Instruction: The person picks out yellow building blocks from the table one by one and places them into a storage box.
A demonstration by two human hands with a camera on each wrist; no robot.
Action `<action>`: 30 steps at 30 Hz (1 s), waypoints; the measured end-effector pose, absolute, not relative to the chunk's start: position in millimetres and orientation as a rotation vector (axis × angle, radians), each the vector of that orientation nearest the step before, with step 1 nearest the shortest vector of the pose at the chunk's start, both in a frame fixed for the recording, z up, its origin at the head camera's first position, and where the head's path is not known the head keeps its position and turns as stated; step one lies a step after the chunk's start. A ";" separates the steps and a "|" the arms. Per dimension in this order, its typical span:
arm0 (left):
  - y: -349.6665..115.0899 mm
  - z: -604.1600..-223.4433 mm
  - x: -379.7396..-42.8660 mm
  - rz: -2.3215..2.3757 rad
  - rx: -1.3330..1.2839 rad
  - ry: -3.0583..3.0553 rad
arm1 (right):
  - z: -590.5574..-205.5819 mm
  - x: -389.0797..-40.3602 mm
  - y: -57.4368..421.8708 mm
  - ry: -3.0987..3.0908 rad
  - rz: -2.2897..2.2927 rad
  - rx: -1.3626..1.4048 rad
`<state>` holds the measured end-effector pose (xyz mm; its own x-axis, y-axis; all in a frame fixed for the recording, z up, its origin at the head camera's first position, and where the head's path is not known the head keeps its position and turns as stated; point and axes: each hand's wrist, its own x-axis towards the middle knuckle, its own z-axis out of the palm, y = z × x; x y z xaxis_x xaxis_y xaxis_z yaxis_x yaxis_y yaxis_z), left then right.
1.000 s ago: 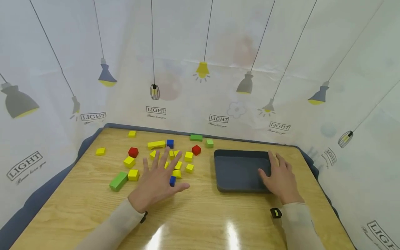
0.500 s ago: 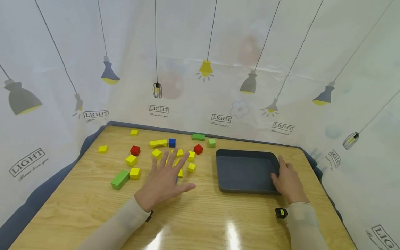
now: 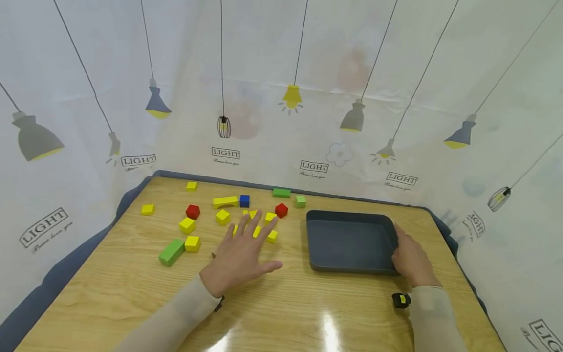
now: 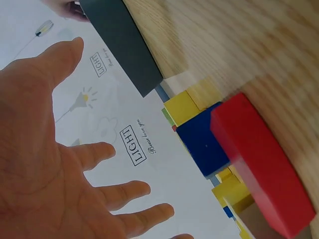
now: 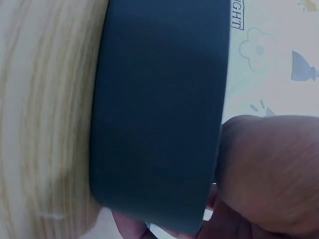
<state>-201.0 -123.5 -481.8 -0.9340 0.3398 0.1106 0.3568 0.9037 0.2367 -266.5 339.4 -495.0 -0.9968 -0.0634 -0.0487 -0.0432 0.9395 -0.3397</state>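
Note:
My left hand hovers with fingers spread over the near side of a scatter of toy blocks, hiding some of them. In the left wrist view its palm faces a long red block, a blue block and a yellow block; it holds nothing. My right hand grips the right end of a dark grey rectangular tray. The right wrist view shows the thumb at the rim and fingertips beneath the tray wall. No blocks lie in the tray.
Other blocks lie left and behind: a green block, yellow cubes, red blocks, a yellow arch and a blue cube. The wooden table ends at a printed lamp-patterned curtain.
My right hand has moved from over the tray's right side outward to its right end and closed on it. My left hand has drifted slightly right, fingers still spread. The head view has shifted a little.

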 end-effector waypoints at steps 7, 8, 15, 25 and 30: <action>-113.4 -482.8 -208.0 -0.418 -0.564 -2.994 | -493.8 -266.2 344.5 2.986 -0.548 -0.002; -111.8 -483.1 -209.4 -0.417 -0.567 -2.996 | -492.7 -265.6 344.2 2.976 -0.555 0.014; -101.7 -483.5 -219.7 -0.455 -0.628 -2.999 | -483.4 -261.7 343.1 2.942 -0.576 0.085; -94.6 -487.9 -236.8 -0.501 -0.642 -3.012 | -480.4 -262.8 345.7 2.977 -0.523 0.022; -95.6 -488.0 -240.6 -0.591 -0.639 -3.023 | -480.1 -264.1 348.1 2.975 -0.536 -0.016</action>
